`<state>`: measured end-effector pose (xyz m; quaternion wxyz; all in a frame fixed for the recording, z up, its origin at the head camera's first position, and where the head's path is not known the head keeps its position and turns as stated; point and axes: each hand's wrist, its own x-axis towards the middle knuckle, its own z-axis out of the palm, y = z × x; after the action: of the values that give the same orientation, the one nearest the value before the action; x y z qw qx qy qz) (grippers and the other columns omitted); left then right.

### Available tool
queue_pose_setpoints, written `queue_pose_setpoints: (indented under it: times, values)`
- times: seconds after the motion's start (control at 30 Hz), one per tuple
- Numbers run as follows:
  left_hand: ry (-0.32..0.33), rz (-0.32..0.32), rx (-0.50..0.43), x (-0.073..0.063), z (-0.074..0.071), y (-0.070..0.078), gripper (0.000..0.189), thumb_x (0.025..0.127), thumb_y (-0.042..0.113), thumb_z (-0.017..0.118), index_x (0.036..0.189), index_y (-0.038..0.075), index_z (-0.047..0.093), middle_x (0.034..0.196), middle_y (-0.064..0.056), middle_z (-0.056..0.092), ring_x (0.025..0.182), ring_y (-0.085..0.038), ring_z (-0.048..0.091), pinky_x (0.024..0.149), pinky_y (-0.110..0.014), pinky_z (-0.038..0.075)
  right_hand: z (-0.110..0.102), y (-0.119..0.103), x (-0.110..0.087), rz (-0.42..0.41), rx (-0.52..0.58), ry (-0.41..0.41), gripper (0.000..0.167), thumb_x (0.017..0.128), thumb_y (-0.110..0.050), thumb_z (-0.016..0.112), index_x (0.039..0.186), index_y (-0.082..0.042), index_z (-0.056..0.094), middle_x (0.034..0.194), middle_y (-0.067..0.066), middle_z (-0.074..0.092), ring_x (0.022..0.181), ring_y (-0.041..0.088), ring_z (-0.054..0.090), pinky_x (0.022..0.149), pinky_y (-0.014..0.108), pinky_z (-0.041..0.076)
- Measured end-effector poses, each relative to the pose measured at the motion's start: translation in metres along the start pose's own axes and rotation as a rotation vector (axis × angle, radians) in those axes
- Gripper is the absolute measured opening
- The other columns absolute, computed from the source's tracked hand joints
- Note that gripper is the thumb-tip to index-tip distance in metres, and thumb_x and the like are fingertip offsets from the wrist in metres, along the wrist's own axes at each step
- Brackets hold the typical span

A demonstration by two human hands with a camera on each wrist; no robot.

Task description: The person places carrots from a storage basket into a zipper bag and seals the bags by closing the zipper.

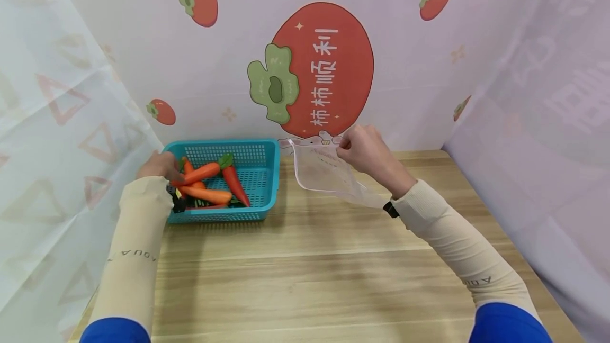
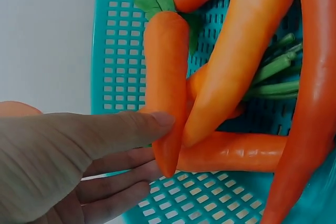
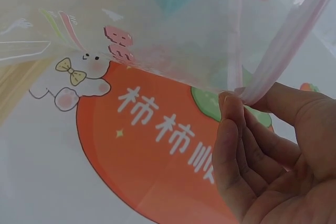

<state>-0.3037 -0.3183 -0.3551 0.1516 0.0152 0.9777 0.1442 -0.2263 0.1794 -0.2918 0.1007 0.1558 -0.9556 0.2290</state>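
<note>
My left hand (image 1: 159,165) reaches into the left end of the teal basket (image 1: 274,179). In the left wrist view its thumb and fingers pinch a small orange carrot (image 2: 167,61) near the pointed tip, and the leafy top points away. On the right, my right hand (image 1: 369,155) is raised above the table. It pinches a clear plastic zip bag (image 1: 319,168) by one corner of its pink-edged strip (image 3: 294,40), as the right wrist view shows. The bag hangs to the left of the hand, and nothing shows inside it.
Several carrots (image 1: 205,195) and a red chili pepper (image 1: 235,187) lie in the basket, with green stems (image 2: 278,72) among them. The wooden table (image 1: 286,274) stretches in front. A printed cloth (image 1: 405,78) rises behind, with cloth sides left and right.
</note>
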Motion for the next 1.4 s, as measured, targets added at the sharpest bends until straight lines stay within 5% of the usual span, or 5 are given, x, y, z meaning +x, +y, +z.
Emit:
queue_pose_setpoints:
  times: [0.27, 0.4, 0.67, 0.9, 1.4]
  values:
    - [0.026, 0.023, 0.070, 0.003, 0.007, -0.001, 0.027, 0.091, 0.014, 0.078, 0.068, 0.008, 0.067, 0.074, -0.009, 0.053, 0.096, -0.037, 0.041, 0.069, -0.040, 0.045, 0.001, -0.003, 0.001, -0.003, -0.007, -0.003, 0.022, 0.093, -0.007, 0.066, 0.077, -0.006, 0.081, 0.073, 0.007, 0.077, 0.064, 0.020, 0.061, 0.058, 0.031, 0.047]
    - [0.006, 0.036, 0.057, 0.004, 0.008, 0.000, 0.030, 0.094, 0.013, 0.077, 0.067, 0.007, 0.064, 0.062, -0.002, 0.047, 0.081, -0.029, 0.044, 0.067, -0.038, 0.041, 0.002, -0.004, 0.001, 0.002, -0.006, -0.003, 0.021, 0.093, -0.007, 0.067, 0.078, -0.006, 0.081, 0.076, 0.007, 0.077, 0.067, 0.021, 0.063, 0.059, 0.032, 0.049]
    - [0.014, 0.106, 0.007, 0.005, 0.007, -0.009, 0.016, 0.095, 0.014, 0.076, 0.093, -0.001, 0.077, 0.089, -0.015, 0.068, 0.082, -0.029, 0.056, 0.067, -0.034, 0.049, 0.002, -0.004, 0.001, 0.006, -0.002, -0.003, 0.020, 0.093, -0.007, 0.068, 0.079, -0.005, 0.081, 0.077, 0.008, 0.078, 0.068, 0.021, 0.065, 0.060, 0.032, 0.051]
    - [0.135, 0.233, -0.012, -0.004, 0.006, -0.010, 0.036, 0.095, 0.013, 0.077, 0.121, -0.012, 0.072, 0.121, -0.036, 0.070, 0.101, -0.045, 0.069, 0.085, -0.057, 0.061, 0.001, -0.003, 0.001, 0.017, 0.015, -0.008, 0.020, 0.094, -0.007, 0.067, 0.081, -0.003, 0.082, 0.076, 0.009, 0.077, 0.066, 0.022, 0.062, 0.057, 0.031, 0.048]
    - [0.340, 0.295, -0.036, -0.044, -0.010, 0.013, 0.034, 0.095, 0.019, 0.081, 0.120, -0.004, 0.076, 0.111, -0.027, 0.077, 0.094, -0.039, 0.070, 0.075, -0.050, 0.059, -0.001, -0.003, 0.003, -0.014, 0.009, 0.012, 0.018, 0.095, -0.008, 0.067, 0.084, -0.004, 0.082, 0.082, 0.009, 0.080, 0.075, 0.024, 0.072, 0.065, 0.037, 0.057]
